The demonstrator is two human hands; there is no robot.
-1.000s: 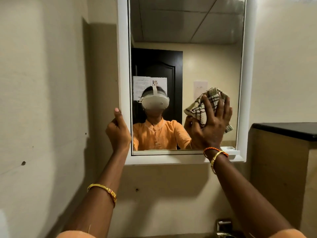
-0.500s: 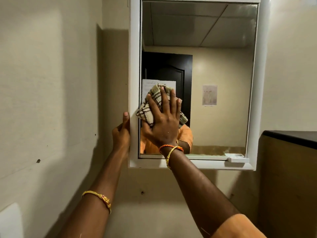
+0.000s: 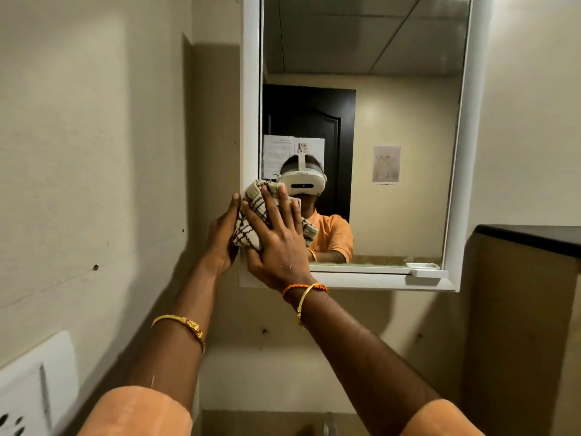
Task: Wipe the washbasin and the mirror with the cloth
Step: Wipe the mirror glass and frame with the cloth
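Nearest the camera, two bare forearms in orange sleeves reach up and away, each with a bangle at the wrist. The right hand lies flat with fingers spread, palm pressing a checked cloth against the lower left corner of the mirror, where the glass meets the white frame. The cloth is bunched into a soft wad under that palm, its upper fold showing past the fingertips and a corner hanging out to the right of the hand over the glass. The left hand is cupped round the outer left edge of the frame, just beside the cloth, thumb up along the frame; it appears to steady the cabinet, though how firmly it grips cannot be told. The cloth looks light, limp and easily crumpled, so it is best held as here, gathered under a flat palm and pushed rather than pinched; a loose corner may drag or fold under. The glass is hard and smooth, and probably wants even, moderate pressure. Beyond the hands, the rest of the mirror stretches up and to the right, with a small shelf on the frame's lower right corner. The washbasin itself is not clearly in view; only a hint of a tap shows at the bottom edge.
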